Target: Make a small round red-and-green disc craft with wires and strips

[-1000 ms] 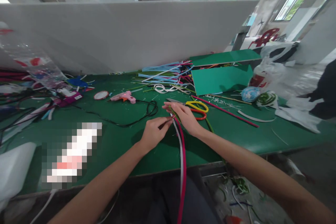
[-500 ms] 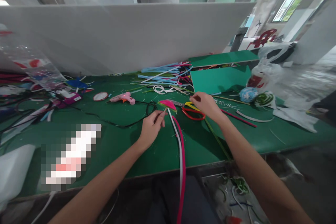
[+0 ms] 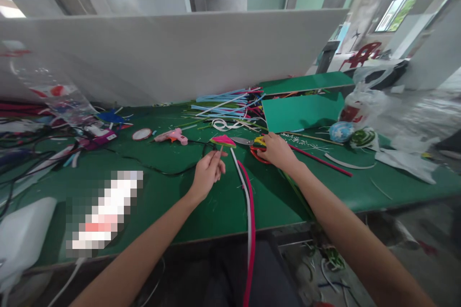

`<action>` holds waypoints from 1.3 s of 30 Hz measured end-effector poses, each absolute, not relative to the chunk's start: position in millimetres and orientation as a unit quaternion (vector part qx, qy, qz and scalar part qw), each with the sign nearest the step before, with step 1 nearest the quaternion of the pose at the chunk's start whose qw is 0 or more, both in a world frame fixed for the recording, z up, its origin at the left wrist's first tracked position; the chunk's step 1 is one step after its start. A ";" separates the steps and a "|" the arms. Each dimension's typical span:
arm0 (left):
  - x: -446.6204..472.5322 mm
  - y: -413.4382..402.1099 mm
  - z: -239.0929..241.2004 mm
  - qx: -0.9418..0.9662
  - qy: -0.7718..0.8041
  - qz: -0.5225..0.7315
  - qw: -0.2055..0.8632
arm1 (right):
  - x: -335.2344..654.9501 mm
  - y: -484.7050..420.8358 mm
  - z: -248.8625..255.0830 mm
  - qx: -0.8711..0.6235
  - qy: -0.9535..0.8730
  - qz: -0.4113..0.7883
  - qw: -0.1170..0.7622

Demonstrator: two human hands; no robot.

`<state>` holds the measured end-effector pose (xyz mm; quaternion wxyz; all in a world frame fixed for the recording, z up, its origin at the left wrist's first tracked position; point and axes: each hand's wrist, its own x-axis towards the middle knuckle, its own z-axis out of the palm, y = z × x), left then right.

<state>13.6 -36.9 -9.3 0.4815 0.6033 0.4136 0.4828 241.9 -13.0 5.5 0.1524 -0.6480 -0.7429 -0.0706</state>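
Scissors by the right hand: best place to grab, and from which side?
Judging by the pose: take the scissors by the yellow and red handle loops, where the right hand rests. Come from above on the near side; the blades point left toward the pink glue gun.

Green surface [image 3: 151, 187] is pretty cluttered. Pink glue gun [image 3: 172, 136] sits toward the back with its black cord [image 3: 162, 169] looping across the middle. Behind it there's a pile of blue and pink sticks [image 3: 226, 103] and a white ribbon [image 3: 225, 124] curled just in front. Two green boards [image 3: 300, 110] lie to the right, then a blue ball [image 3: 341, 130] next to a plastic bag [image 3: 363, 103]. Off to the left, a tangle of cables [image 3: 21, 153] and a small round disc [image 3: 141, 134]. Grey wall panel [image 3: 173, 53] runs along the back, red chair [image 3: 363, 52] far off.
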 end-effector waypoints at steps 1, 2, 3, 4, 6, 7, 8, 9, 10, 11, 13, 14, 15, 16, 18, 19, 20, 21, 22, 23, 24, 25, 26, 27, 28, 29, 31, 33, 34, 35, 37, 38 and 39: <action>13.6 -37.0 -8.9 0.600 0.414 0.484 0.485 | 241.2 -13.6 7.2 -0.658 -0.729 -0.070 0.172; 13.6 -37.1 -8.2 0.596 0.413 0.485 0.488 | 241.0 -14.0 8.6 -0.670 -0.714 -0.068 0.189; 13.8 -37.3 -7.3 0.591 0.414 0.487 0.492 | 241.4 -13.9 9.5 -0.683 -0.699 -0.062 0.204; 14.0 -37.5 -6.5 0.585 0.415 0.490 0.496 | 242.4 -13.4 10.0 -0.694 -0.685 -0.051 0.215; 14.5 -37.6 -4.9 0.569 0.419 0.496 0.504 | 246.2 -11.3 9.7 -0.706 -0.668 -0.008 0.236; 14.7 -37.5 -4.4 0.561 0.421 0.499 0.509 | 248.7 -10.0 9.4 -0.705 -0.663 0.026 0.250; 14.9 -37.4 -3.9 0.555 0.422 0.502 0.512 | 251.4 -8.8 9.5 -0.701 -0.658 0.065 0.267; 15.1 -37.3 -3.6 0.550 0.422 0.504 0.516 | 254.1 -8.0 10.1 -0.696 -0.649 0.107 0.289; 15.3 -37.3 -3.4 0.546 0.423 0.505 0.518 | 256.6 -7.4 11.4 -0.689 -0.634 0.153 0.315; 15.4 -37.2 -3.2 0.544 0.424 0.505 0.519 | 258.7 -7.4 13.2 -0.679 -0.614 0.204 0.347; 15.7 -37.3 -2.8 0.542 0.424 0.504 0.521 | 261.3 -8.2 17.8 -0.637 -0.562 0.317 0.423; 15.9 -37.4 -2.5 0.542 0.424 0.504 0.522 | 261.5 -8.9 20.1 -0.601 -0.534 0.372 0.464; 16.2 -37.5 -2.2 0.542 0.425 0.503 0.522 | 261.1 -9.6 21.9 -0.560 -0.507 0.421 0.502; 16.4 -37.6 -1.9 0.543 0.426 0.503 0.521 | 259.9 -10.2 23.2 -0.517 -0.487 0.459 0.534; 16.8 -37.5 -1.8 0.544 0.432 0.501 0.516 | 256.1 -11.0 23.7 -0.447 -0.466 0.502 0.575; 16.8 -37.3 -2.1 0.545 0.434 0.501 0.513 | 253.7 -11.2 23.0 -0.425 -0.467 0.511 0.584; 16.8 -37.1 -2.6 0.545 0.435 0.502 0.511 | 251.3 -11.2 21.7 -0.411 -0.476 0.512 0.586; 16.7 -36.7 -3.3 0.547 0.435 0.502 0.509 | 249.1 -11.2 20.1 -0.404 -0.493 0.503 0.584; 16.5 -36.3 -4.1 0.550 0.435 0.503 0.506 | 247.2 -11.2 18.1 -0.404 -0.518 0.482 0.579; 16.2 -36.0 -4.8 0.552 0.435 0.504 0.502 | 245.7 -11.4 16.0 -0.412 -0.551 0.446 0.573; 15.9 -35.7 -5.3 0.553 0.437 0.504 0.499 | 244.4 -11.9 14.1 -0.428 -0.588 0.394 0.562; 15.7 -35.5 -5.5 0.552 0.439 0.506 0.497 | 243.3 -12.7 12.4 -0.450 -0.628 0.323 0.547; 15.4 -35.4 -5.4 0.550 0.440 0.507 0.497 | 242.3 -14.0 11.0 -0.473 -0.665 0.239 0.526; 15.2 -35.3 -5.0 0.546 0.442 0.509 0.498 | 241.2 -15.6 10.1 -0.493 -0.697 0.151 0.499; 15.0 -35.2 -4.3 0.541 0.442 0.511 0.500 | 240.0 -17.5 9.5 -0.507 -0.722 0.069 0.466; 14.8 -35.0 -3.6 0.534 0.443 0.514 0.505 | 238.8 -19.5 9.2 -0.512 -0.741 0.002 0.434; 14.3 -34.4 -2.3 0.514 0.441 0.524 0.516 | 236.1 -22.6 8.5 -0.514 -0.761 -0.079 0.389; 13.7 -33.7 -1.5 0.492 0.438 0.536 0.527 | 233.7 -23.8 6.9 -0.512 -0.767 -0.114 0.369; 13.4 -33.4 -1.3 0.484 0.436 0.541 0.532 | 232.6 -23.7 5.7 -0.509 -0.770 -0.126 0.363; 13.3 -33.2 -1.2 0.477 0.433 0.545 0.537 | 231.6 -23.4 4.4 -0.504 -0.774 -0.138 0.358; 13.5 -33.4 -1.0 0.472 0.428 0.546 0.544 | 229.3 -22.6 1.7 -0.495 -0.782 -0.159 0.344; 13.8 -33.8 -0.7 0.471 0.425 0.545 0.548 | 228.0 -22.4 0.5 -0.492 -0.784 -0.168 0.339; 14.2 -34.3 -0.3 0.470 0.422 0.544 0.553 | 226.6 -22.4 -0.4 -0.491 -0.786 -0.177 0.332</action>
